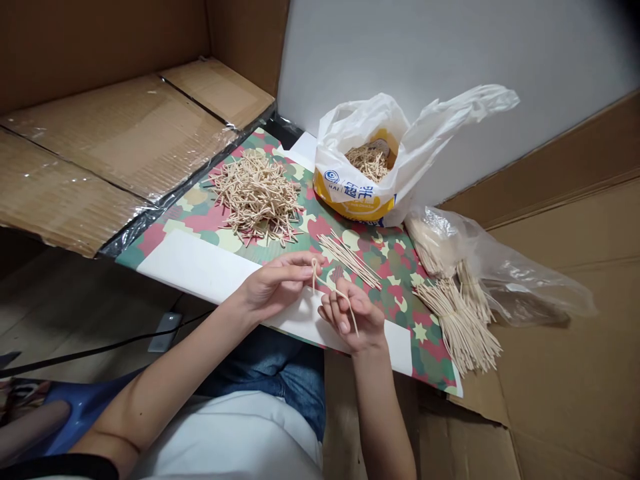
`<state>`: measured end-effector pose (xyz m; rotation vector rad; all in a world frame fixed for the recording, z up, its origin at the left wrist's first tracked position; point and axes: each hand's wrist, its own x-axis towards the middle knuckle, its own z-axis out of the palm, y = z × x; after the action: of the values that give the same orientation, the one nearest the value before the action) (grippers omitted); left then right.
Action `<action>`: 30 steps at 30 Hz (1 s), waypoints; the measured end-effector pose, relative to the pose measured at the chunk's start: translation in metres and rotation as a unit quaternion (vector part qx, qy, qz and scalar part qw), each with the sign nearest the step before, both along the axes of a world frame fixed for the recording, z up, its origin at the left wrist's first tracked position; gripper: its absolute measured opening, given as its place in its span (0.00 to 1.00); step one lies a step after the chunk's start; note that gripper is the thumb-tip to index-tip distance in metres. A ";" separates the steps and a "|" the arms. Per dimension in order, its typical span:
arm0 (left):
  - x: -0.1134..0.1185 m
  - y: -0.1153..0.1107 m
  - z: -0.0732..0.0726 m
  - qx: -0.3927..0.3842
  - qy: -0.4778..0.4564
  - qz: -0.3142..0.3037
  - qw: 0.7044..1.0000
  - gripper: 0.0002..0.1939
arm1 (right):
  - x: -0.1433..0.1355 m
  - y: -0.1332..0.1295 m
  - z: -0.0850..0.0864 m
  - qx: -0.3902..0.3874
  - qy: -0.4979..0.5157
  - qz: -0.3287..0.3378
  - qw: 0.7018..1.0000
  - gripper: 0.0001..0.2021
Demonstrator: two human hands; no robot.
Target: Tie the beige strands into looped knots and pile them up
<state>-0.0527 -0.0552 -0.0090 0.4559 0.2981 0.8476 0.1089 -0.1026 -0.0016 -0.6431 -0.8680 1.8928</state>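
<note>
A thin pale strand (327, 285) runs between my two hands over the front edge of the table. It is bent into a narrow loop at my left hand (283, 283), whose thumb and fingers pinch it. My right hand (353, 313) has its fingers curled around the other part, and a loose end hangs below them. Just beyond my hands lies a small row of straight strands (350, 259). A heap of short, pale pieces (257, 197) sits farther back on the left of the camouflage-patterned table cover (390, 267).
A white and yellow plastic bag (355, 193) holding pale pieces stands at the back. Tied bundles of strands (457, 323) lie at the right edge beside a clear plastic bag (525, 273). Taped cardboard (125, 127) borders the left; a pale wall rises behind.
</note>
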 end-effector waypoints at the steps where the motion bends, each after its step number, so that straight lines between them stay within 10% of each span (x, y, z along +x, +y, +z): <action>1: 0.000 0.000 0.000 0.000 0.001 0.001 1.000 0.07 | 0.002 -0.001 0.001 0.003 0.001 0.007 1.000 0.07; 18: 0.007 -0.007 -0.002 0.065 0.024 -0.109 0.992 0.09 | -0.007 0.005 0.008 0.022 -0.170 -0.146 0.974 0.09; 30: 0.004 -0.001 -0.003 0.154 0.035 -0.107 0.982 0.06 | -0.003 0.003 0.009 0.036 -0.232 -0.112 0.966 0.08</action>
<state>-0.0486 -0.0566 -0.0117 0.7929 0.1779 0.6693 0.1063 -0.0996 0.0078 -1.1172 -1.0991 1.5217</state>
